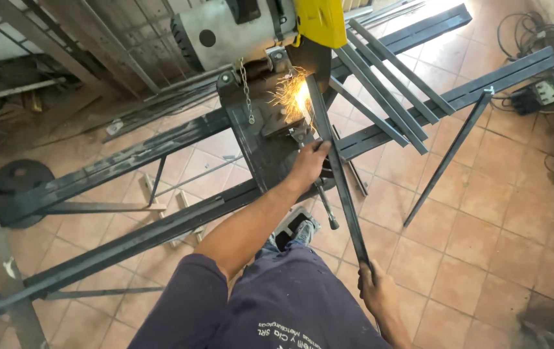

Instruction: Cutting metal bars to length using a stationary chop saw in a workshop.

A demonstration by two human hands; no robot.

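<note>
Head camera, looking down past the person's dark work shirt at a tiled workshop floor. A chop saw (251, 32) with a grey motor housing and a yellow blade guard (319, 22) sits at the far, upper middle of a long stand made of two dark steel rails (115, 165) that run from the lower left corner to the upper right.

A long, narrow steel bar (338, 181) runs from under the guard down toward the person, hanging out past the near rail over open floor. Sparks (296, 97) burst orange where the blade meets the bar's far end.

The left hand (309, 165) is closed over the bar just beside the saw's clamp (293, 132), pressing it against the stand. The right hand (377, 287) is wrapped around the bar's near, free end, at the lower middle of the view.

The bar looks rigid and fairly heavy for its width, with hard edges; it will probably be hot near the cut and may carry burrs there. The cool near end and the stretch beside the clamp look like the safest places to grip.

More cut bars (387, 77) lie fanned across the rails at the upper right. Coiled cables (535, 39) lie on the floor in the far right corner.
</note>
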